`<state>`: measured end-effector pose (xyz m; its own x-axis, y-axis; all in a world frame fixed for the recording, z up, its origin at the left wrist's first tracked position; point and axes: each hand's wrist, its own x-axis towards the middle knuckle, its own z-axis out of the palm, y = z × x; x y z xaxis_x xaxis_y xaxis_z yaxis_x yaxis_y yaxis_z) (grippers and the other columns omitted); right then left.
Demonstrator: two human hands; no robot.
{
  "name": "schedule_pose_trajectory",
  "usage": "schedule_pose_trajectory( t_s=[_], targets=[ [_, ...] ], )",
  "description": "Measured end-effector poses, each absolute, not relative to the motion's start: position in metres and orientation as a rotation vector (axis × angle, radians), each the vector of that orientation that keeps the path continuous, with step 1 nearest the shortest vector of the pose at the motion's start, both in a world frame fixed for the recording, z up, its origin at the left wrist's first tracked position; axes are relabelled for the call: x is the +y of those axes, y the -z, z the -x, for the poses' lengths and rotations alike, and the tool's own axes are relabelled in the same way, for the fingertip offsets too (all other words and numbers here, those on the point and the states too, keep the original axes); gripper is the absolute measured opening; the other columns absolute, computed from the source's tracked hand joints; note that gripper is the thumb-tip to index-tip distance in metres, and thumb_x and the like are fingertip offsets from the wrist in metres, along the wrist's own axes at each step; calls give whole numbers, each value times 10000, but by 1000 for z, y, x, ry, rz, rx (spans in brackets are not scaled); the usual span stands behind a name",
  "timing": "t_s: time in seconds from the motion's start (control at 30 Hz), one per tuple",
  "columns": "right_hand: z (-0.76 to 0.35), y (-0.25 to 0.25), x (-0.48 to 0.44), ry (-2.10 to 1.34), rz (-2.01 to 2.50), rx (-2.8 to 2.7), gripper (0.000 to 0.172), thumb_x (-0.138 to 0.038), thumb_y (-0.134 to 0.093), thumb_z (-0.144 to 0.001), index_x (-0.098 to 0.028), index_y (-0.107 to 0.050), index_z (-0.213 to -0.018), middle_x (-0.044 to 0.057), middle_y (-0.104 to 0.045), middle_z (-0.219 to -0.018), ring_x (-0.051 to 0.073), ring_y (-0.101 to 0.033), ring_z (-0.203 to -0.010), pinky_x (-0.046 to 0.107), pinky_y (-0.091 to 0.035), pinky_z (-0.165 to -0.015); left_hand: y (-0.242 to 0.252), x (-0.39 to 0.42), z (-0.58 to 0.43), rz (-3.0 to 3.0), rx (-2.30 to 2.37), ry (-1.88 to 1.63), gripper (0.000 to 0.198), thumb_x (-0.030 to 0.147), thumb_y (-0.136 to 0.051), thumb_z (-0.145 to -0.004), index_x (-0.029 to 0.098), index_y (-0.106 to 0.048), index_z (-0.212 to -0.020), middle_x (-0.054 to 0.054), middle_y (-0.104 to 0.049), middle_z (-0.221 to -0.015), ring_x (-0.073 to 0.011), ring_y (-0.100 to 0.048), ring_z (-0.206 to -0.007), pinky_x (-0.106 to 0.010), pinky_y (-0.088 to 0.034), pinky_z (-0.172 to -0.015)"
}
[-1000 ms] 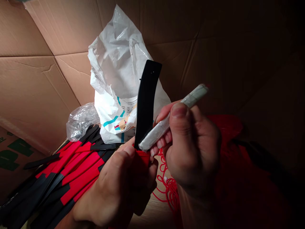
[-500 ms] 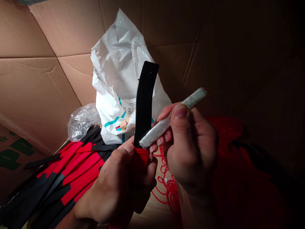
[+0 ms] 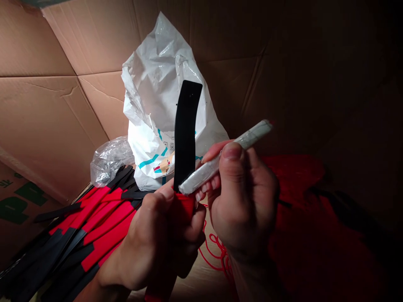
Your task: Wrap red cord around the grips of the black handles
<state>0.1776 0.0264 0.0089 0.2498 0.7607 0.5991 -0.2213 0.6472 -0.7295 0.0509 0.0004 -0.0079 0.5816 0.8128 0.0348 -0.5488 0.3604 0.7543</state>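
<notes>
Cardboard (image 3: 63,105) behind, black strap (image 3: 185,134) upright.

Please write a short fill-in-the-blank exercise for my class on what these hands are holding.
The left hand pinches a strap whose upright end is ____.
The right hand holds a tape-wrapped stick that crosses in ____ of the strap.
The crumpled plastic bag behind them is mostly ____.
The loose cord below the hands is ____.

Missing words: black; front; white; red.
</notes>
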Motion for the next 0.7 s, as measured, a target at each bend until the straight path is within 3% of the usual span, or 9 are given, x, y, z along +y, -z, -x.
schedule_pose_trajectory(
  t_s=[0.27, 0.43, 0.7],
  targets=[
    [-180, -9, 31, -663, 582, -1132, 246, -441, -577, -1091, -310, -678, -909, -4, -602, -632, 149, -597, -473, 295, -508, -410, 7, 1, -50, -798, 337, -882, 394, 564, -433, -1055, 214, -609, -1103, 85, -408, -627, -41, -207, -428, -144, -323, -403],
    [-176, -10, 29, -671, 597, -1106, 261, -425, -553, -1111, -304, -672, -913, -19, -557, -597, 134, -569, -453, 285, -470, -392, 11, 2, -50, -801, 301, -902, 391, 550, -405, -1073, 230, -607, -1170, 77, -439, -643, -48, -221, -429, -169, -381, -410],
    [-175, -8, 27, -754, 544, -1095, 237, -372, -603, -1108, -263, -702, -923, -30, -539, -627, 109, -550, -488, 247, -486, -418, 8, 0, -50, -792, 351, -909, 412, 615, -474, -1039, 220, -591, -1028, 75, -435, -621, -56, -256, -435, -157, -345, -407]
  ],
)
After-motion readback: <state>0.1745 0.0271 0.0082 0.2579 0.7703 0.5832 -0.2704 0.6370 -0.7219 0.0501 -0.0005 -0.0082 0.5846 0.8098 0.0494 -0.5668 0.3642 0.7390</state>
